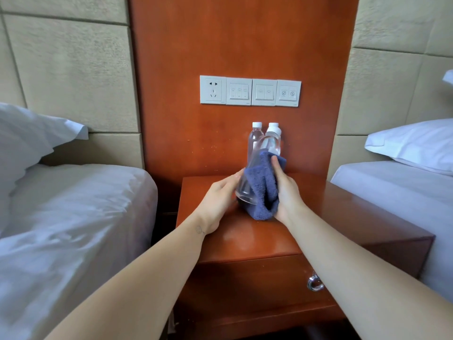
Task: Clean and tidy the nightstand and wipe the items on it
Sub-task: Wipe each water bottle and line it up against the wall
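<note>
- Left hand grips the lower end of a clear water bottle, fingers curled round it; the bottle is tilted over the wooden nightstand.
- Right hand holds a blue cloth wrapped against the bottle's side, fingers closed over the fabric.
- A second capped bottle stands upright at the nightstand's back, beneath a row of wall switches.

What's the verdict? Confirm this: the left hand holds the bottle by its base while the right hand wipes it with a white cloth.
Wrong colour: the head view shows a blue cloth, not white. The left hand holds the bottle by its base while the right hand wipes it.
</note>
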`<state>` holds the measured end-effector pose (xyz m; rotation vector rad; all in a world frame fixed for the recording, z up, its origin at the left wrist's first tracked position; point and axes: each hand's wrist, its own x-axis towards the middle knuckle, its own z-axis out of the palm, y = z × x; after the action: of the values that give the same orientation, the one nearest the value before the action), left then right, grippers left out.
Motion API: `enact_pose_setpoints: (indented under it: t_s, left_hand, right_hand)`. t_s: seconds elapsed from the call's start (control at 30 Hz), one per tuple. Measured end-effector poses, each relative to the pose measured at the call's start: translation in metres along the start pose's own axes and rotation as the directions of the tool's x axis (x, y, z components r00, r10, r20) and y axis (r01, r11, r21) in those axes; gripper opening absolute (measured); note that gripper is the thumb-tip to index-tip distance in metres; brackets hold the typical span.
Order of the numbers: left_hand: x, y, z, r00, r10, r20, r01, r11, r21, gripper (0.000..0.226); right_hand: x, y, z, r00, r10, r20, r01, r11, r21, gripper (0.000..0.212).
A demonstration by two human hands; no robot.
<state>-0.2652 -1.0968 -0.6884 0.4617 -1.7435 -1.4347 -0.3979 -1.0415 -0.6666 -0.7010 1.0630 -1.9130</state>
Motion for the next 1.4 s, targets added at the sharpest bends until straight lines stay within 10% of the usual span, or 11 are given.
enact_pose_setpoints:
  t_s: [0.6, 0.97, 1.23, 1.4]
  left_hand:
    - [-0.002, -0.004, 0.003, 0.984, 0.18, 0.012, -0.179, 0.962, 0.208, 0.05]
    - [-0.002, -0.001, 0.002, 0.989, 0.146, 0.012, -0.146, 0.98, 0.136, 0.046]
    - [0.0, -0.005, 0.002, 0.99, 0.097, 0.105, -0.126, 0.943, 0.309, 0.057]
    - [-0.001, -0.004, 0.004, 0.987, 0.057, 0.15, -0.094, 0.962, 0.258, 0.047]
  right_hand:
    - [-0.004, 0.002, 0.003, 0.986, -0.162, -0.032, 0.159, 0.984, -0.075, 0.037]
    - [-0.002, 0.011, 0.006, 0.978, -0.153, 0.142, 0.173, 0.976, -0.136, 0.038]
    - [0.012, -0.026, -0.016, 0.962, -0.237, -0.139, 0.239, 0.971, -0.002, 0.031]
    - [0.018, -0.061, -0.005, 0.945, -0.325, -0.021, 0.318, 0.934, -0.161, 0.016]
